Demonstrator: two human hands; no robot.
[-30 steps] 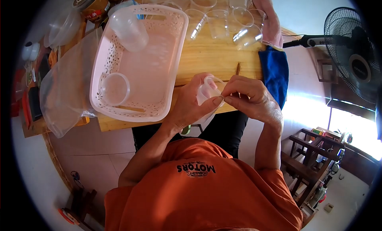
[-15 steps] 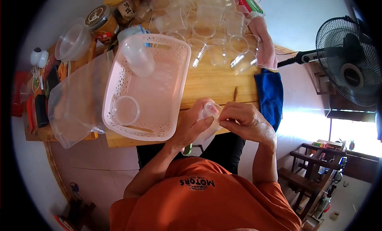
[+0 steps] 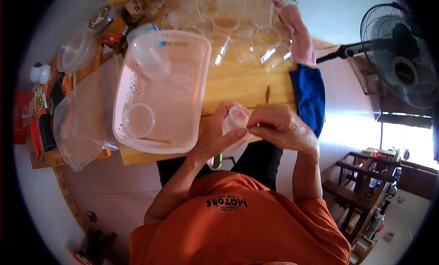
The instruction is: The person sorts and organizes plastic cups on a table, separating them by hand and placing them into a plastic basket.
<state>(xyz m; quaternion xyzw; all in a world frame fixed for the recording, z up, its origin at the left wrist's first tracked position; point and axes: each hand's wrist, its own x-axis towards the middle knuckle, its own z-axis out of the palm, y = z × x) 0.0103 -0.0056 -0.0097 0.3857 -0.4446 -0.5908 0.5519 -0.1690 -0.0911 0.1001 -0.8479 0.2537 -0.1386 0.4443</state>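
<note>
home room | tiled floor (image 3: 114,187) | standing fan (image 3: 402,68) | wooden table (image 3: 242,84)

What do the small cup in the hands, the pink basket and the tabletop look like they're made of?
The small clear cup, held by both the left hand and right hand, looks like thin glossy plastic; you see through it. The pink perforated basket seems moulded plastic, with a punched hole pattern. The tabletop looks like pale wood, grain lines showing.
</note>
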